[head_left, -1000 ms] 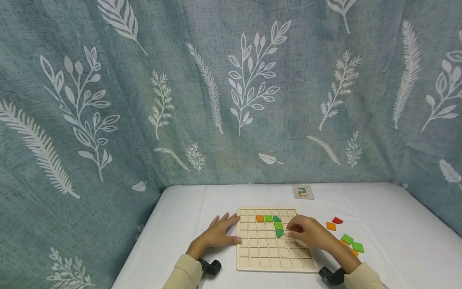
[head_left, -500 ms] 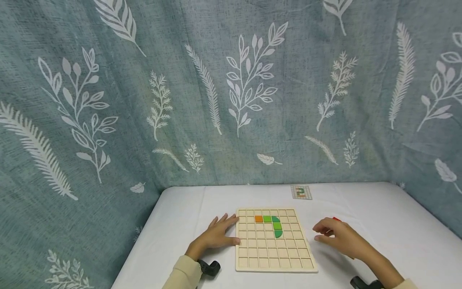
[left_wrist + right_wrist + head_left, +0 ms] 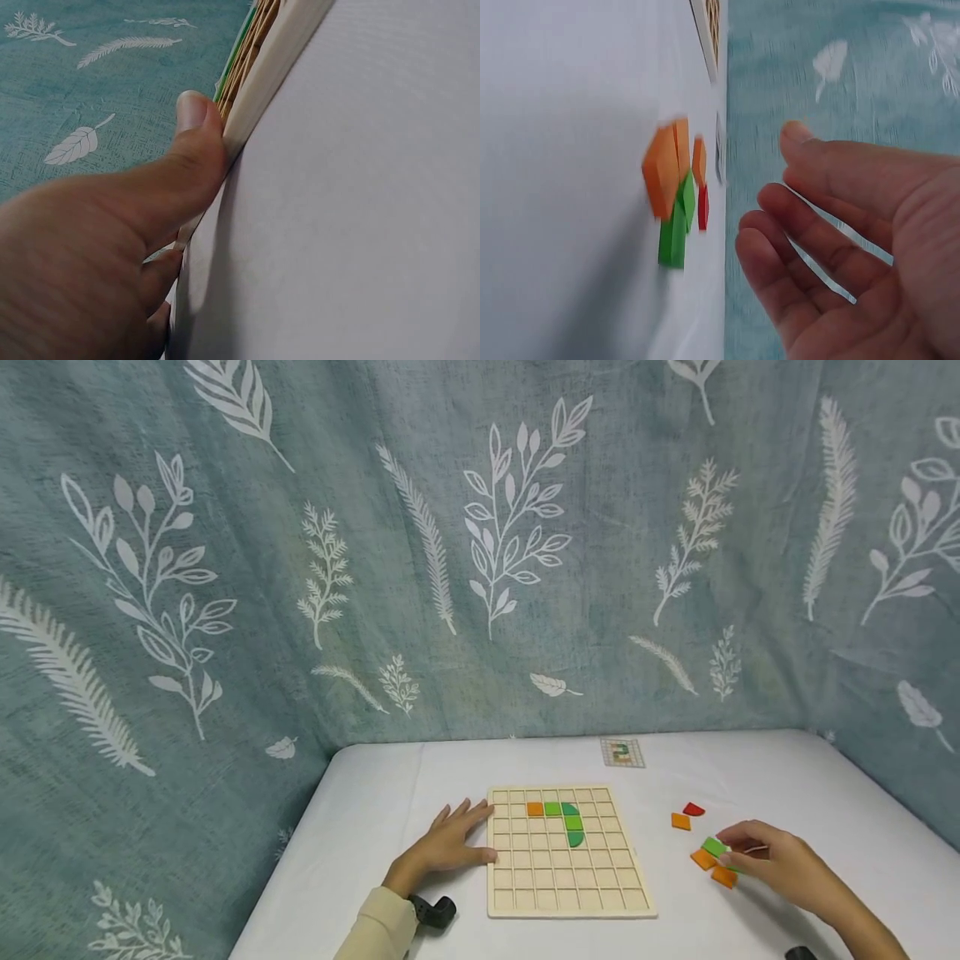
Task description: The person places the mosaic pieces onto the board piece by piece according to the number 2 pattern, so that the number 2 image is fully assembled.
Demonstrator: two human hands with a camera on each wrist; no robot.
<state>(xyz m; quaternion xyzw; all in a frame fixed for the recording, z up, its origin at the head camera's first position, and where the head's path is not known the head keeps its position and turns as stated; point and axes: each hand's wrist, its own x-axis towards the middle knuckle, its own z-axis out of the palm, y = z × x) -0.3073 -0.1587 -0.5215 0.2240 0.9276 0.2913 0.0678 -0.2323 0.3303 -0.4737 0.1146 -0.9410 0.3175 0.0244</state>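
Observation:
A wooden grid board (image 3: 567, 883) lies on the table with one orange tile, two green squares and two dark green rounded tiles in its upper cells. Against its left edge rests my left hand (image 3: 442, 846), fingers spread; in the left wrist view the thumb (image 3: 196, 142) touches the board's side. My right hand (image 3: 772, 860) hovers over the loose tiles right of the board, its fingers loosely bent. Nothing is between thumb and fingers in the right wrist view. Beneath lie green tiles (image 3: 673, 240) and orange tiles (image 3: 660, 169), one green partly hidden by the hand in the head view.
An orange tile (image 3: 681, 821) and a red rounded tile (image 3: 693, 809) lie farther back on the right. A small pattern card (image 3: 622, 752) rests behind the board on the white tablecloth (image 3: 390, 802). A leaf-printed curtain (image 3: 450, 693) hangs behind the table.
My right hand has moved from over the board rightward to the loose tiles. The left hand has stayed at the board's edge, and the tiles on the board look unchanged.

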